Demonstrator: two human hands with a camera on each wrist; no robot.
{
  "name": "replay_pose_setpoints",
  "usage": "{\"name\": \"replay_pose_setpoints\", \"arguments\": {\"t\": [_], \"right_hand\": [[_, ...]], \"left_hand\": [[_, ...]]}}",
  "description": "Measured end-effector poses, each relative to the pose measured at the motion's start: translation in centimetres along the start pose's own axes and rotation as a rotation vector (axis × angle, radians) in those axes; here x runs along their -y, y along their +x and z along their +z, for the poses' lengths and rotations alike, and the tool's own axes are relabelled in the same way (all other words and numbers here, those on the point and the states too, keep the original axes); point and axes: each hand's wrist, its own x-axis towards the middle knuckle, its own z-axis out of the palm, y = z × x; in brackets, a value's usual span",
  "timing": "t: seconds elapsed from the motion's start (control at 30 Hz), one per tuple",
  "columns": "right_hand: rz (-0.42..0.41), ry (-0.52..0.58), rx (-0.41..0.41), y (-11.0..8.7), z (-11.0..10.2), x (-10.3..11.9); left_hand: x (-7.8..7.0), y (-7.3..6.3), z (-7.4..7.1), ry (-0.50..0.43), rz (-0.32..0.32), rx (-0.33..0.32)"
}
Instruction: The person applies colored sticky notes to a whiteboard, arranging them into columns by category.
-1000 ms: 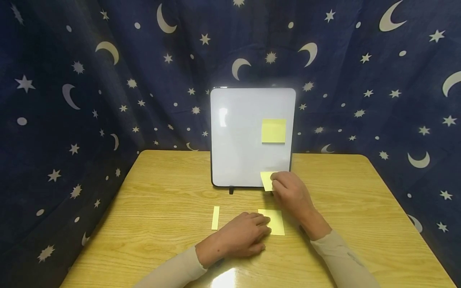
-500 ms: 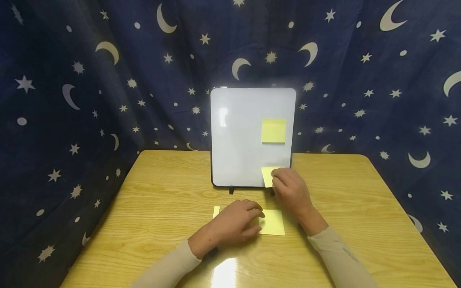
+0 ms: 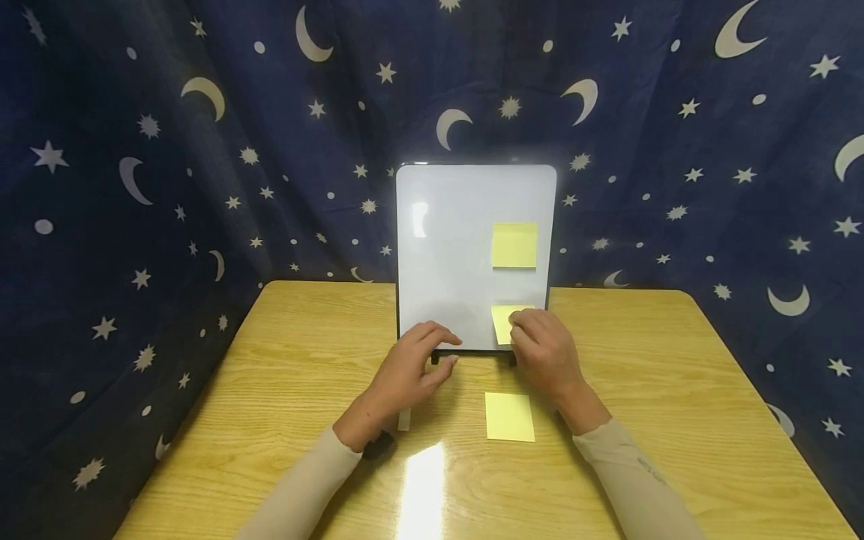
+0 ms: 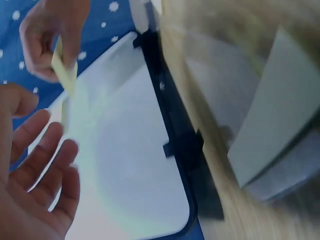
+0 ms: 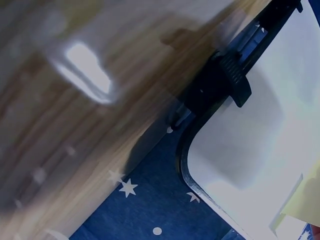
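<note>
My right hand (image 3: pixel 548 351) pinches a yellow sticky note (image 3: pixel 502 324) by its right side, at the lower right of a whiteboard (image 3: pixel 445 277). In the left wrist view that note (image 4: pixel 65 75) is bent and slants from the fingers. My left hand (image 3: pixel 405 371) hovers near the board's lower left edge, fingers relaxed and apart, holding nothing. Another yellow sticky note (image 3: pixel 514 245) is on the board's upper right. A yellow sticky note or pad (image 3: pixel 509 417) lies flat on the table between my arms. The right wrist view shows only a corner of the held note (image 5: pixel 305 195).
The whiteboard stands upright on black feet (image 3: pixel 435 358) on a wooden table (image 3: pixel 304 345). A narrow pale yellow strip (image 3: pixel 404 420) lies partly hidden under my left wrist. A dark blue curtain (image 3: pixel 324 135) with moons and stars hangs behind and at both sides.
My left hand has moved from the note on the table forward and left to the board's lower edge. My right hand has risen slightly with its note.
</note>
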Motion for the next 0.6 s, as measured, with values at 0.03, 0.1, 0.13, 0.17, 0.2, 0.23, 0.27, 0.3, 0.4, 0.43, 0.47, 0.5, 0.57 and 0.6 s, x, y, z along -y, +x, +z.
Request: {"name": "replay_pose_setpoints", "arguments": {"t": [0.03,0.1,0.13,0.17,0.2,0.23,0.27,0.3,0.4,0.43,0.47,0.5,0.57,0.6], "right_hand": [[0.002,-0.003,0.000,0.0,0.0,-0.1],[0.007,-0.008,0.002,-0.1,0.1,-0.2],[0.010,-0.009,0.003,-0.1,0.2,-0.2],[0.013,-0.011,0.004,-0.1,0.2,-0.3],[0.016,-0.014,0.006,0.0,0.3,-0.3],[0.018,-0.014,0.004,0.0,0.4,-0.4],[0.019,-0.014,0.004,0.0,0.4,-0.4],[0.019,-0.014,0.002,0.0,0.5,-0.5],[0.018,-0.020,0.001,0.0,0.7,-0.6],[0.019,-0.020,0.003,0.0,0.8,-0.6],[0.022,-0.019,0.004,0.1,0.8,-0.7],[0.027,-0.020,0.006,0.1,0.9,-0.7],[0.040,-0.021,0.017,0.1,1.0,-0.8],[0.047,-0.020,0.019,0.1,1.0,-0.8]], "left_hand": [[0.3,0.1,-0.2,-0.013,-0.007,-0.031],[0.9,0.2,-0.6,-0.035,-0.025,-0.082],[1.2,0.3,-0.7,-0.047,-0.031,-0.108],[1.6,0.3,-0.9,-0.051,-0.042,-0.131],[1.9,0.3,-1.0,-0.054,-0.051,-0.155],[2.2,0.4,-1.0,-0.052,-0.059,-0.183],[2.6,0.5,-1.1,-0.054,-0.068,-0.215],[3.0,0.5,-1.1,-0.056,-0.077,-0.250],[4.0,0.6,-1.2,-0.048,-0.105,-0.357],[4.4,0.6,-1.2,-0.044,-0.116,-0.391],[4.7,0.6,-1.2,-0.043,-0.128,-0.422],[5.0,0.6,-1.3,-0.042,-0.138,-0.449],[5.7,0.5,-1.3,-0.045,-0.163,-0.489],[6.0,0.5,-1.3,-0.047,-0.177,-0.504]]}}
